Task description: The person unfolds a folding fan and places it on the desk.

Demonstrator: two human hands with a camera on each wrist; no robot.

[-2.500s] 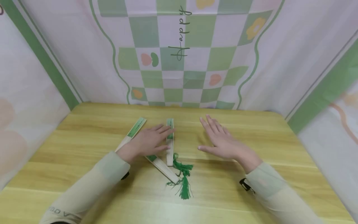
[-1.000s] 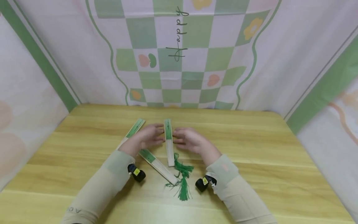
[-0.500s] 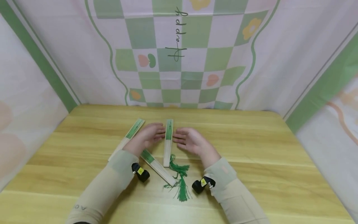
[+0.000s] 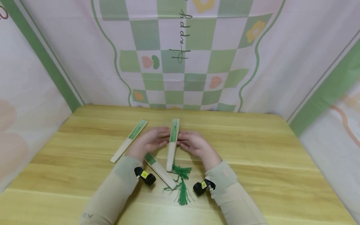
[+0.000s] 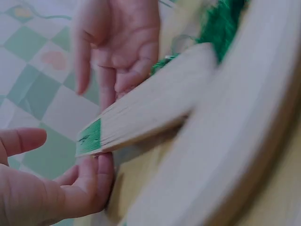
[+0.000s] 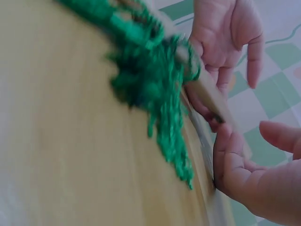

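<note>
Since one second ago, we see that a slim folded fan of cream slats with a green far part (image 4: 172, 145) has turned a little on the pale yellow wood-grain table (image 4: 287, 175): its far end now leans right and its near end left. This middle fan lies between the person's two hands, and we take it as our landmark.

Just left of it, the left hand (image 4: 153, 137) has its thumb apart and its fingers loosely bent, fingertips touching the fan's long edge. Just right of it, the right hand (image 4: 194, 142) mirrors that, thumb apart and bent fingers against the opposite edge. Whether the fan is raised off the wood, we cannot tell.

Farther left of the middle fan, beyond the left wrist, we find a second cream-and-green folded fan (image 4: 128, 141), slanting. Near the middle fan's lower left, a third cream-and-green folded fan (image 4: 159, 171) slants the other way, partly under the left wrist. Beside the middle fan's near end lie stringy green tassels (image 4: 183, 193). Beyond its far end hangs a green-and-white checked cloth (image 4: 197, 62).
</note>
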